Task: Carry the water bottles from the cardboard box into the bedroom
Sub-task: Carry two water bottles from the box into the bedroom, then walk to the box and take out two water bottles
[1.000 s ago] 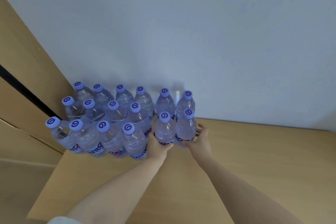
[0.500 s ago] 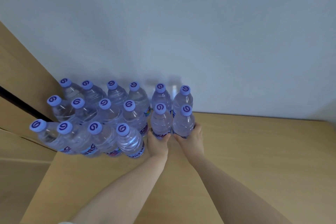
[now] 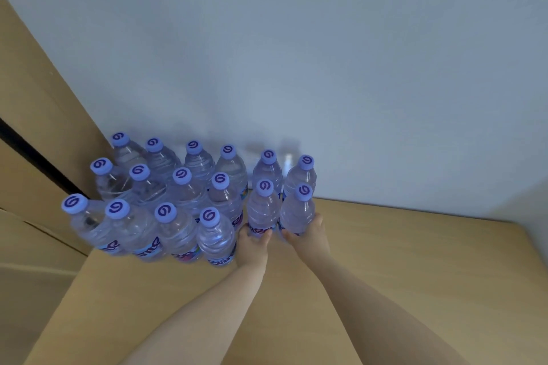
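Several clear water bottles with purple caps stand in rows on a light wooden surface against a pale wall. My left hand is wrapped around the base of one front bottle. My right hand grips the bottle beside it. Both held bottles are upright and stand in front of two more bottles near the wall. A larger block of bottles stands just to the left, close to my left hand.
A wooden panel with a dark gap rises at the left behind the bottle block. The pale wall closes off the back. The wooden surface's edge drops off at the lower left.
Both hands pushed the two front bottles toward the wall, closing on them, and now hold them close behind the back pair. The view shifted slightly.
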Tool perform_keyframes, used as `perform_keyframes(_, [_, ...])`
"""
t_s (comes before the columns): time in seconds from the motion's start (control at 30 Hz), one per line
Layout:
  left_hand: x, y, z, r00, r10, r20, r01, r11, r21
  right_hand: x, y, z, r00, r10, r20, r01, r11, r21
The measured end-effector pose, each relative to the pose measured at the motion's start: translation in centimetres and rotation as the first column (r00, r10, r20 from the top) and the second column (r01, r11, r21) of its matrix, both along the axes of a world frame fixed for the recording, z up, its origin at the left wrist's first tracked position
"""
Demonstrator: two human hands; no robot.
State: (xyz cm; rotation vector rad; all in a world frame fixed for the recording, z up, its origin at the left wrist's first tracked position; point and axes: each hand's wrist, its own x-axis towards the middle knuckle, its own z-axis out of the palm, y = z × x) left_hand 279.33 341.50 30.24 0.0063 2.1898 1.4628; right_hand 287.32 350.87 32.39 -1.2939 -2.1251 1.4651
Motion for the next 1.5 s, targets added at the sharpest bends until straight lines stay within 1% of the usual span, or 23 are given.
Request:
perform_keyframes(0.1, [-0.2,-0.3,0.2,0.997,-0.075,0.005,0.075,0.997,-0.032,0.1,-0.5,0.0,0.999,0.009,0.041,-0.010,1.000,0.024])
perform_keyframes(0.17, [-0.3,-0.8,0.3,0.993,-0.111,0.035,0.113,0.992,-0.047,0.3,-1.0,0.0,0.994,0.024,0.106,-0.027,0.999,0.033])
perform_keyframes(0.23, [-0.4,-1.5,0.3,0.988,-0.143,0.061,0.144,0.989,-0.026,0.6,-1.3,0.0,0.979,0.042,0.197,-0.050,0.998,0.035])
perform_keyframes(0.33, [-0.3,-2.5,0.3,0.973,-0.219,0.070,0.220,0.976,-0.002,1.0,-1.7,0.1,0.928,0.084,0.363,-0.099,0.995,0.024])
perform_keyframes(0.47, [0.4,-3.4,0.6,0.926,-0.367,0.084,0.372,0.927,-0.051,1.4,-3.2,0.1,0.857,0.147,0.495,-0.191,0.981,0.038])
perform_keyframes(0.63, [1.1,-4.4,1.2,0.859,-0.505,0.085,0.512,0.855,-0.082,1.5,-5.9,0.2,0.840,0.157,0.519,-0.212,0.976,0.048])
perform_keyframes(0.73, [1.3,-5.6,1.6,0.812,-0.584,0.023,0.582,0.804,-0.123,1.8,-7.3,0.6,0.834,0.149,0.532,-0.216,0.974,0.066])
perform_keyframes(0.83, [1.3,-7.5,2.4,0.782,-0.623,-0.031,0.607,0.771,-0.193,2.4,-8.5,1.1,0.831,0.148,0.535,-0.229,0.970,0.087])
perform_keyframes(0.97, [1.0,-11.1,3.7,0.772,-0.626,-0.105,0.566,0.754,-0.335,3.0,-10.2,2.1,0.827,0.186,0.531,-0.294,0.947,0.127])
perform_keyframes(1.1, [0.5,-16.5,5.1,0.845,-0.512,-0.153,0.418,0.812,-0.408,3.2,-12.5,3.8,0.815,0.275,0.510,-0.408,0.897,0.168])
perform_keyframes(1.2, [0.3,-20.7,5.8,0.901,-0.399,-0.171,0.303,0.859,-0.412,3.0,-14.4,4.9,0.799,0.347,0.491,-0.486,0.853,0.187])
perform_keyframes(1.27, [0.7,-23.5,6.0,0.942,-0.283,-0.182,0.198,0.904,-0.379,2.6,-16.0,5.5,0.769,0.405,0.494,-0.555,0.807,0.203])
perform_keyframes(1.33, [1.0,-26.3,6.3,0.965,-0.192,-0.181,0.114,0.921,-0.372,1.9,-17.9,5.9,0.728,0.452,0.516,-0.622,0.751,0.221])
perform_keyframes(1.4, [1.4,-29.5,6.7,0.974,-0.149,-0.171,0.071,0.917,-0.392,0.9,-20.5,6.2,0.684,0.505,0.527,-0.687,0.689,0.231])
perform_keyframes(1.5, [1.2,-34.3,7.4,0.980,-0.115,-0.165,0.025,0.885,-0.465,-0.8,-24.6,6.6,0.626,0.596,0.503,-0.767,0.589,0.256])
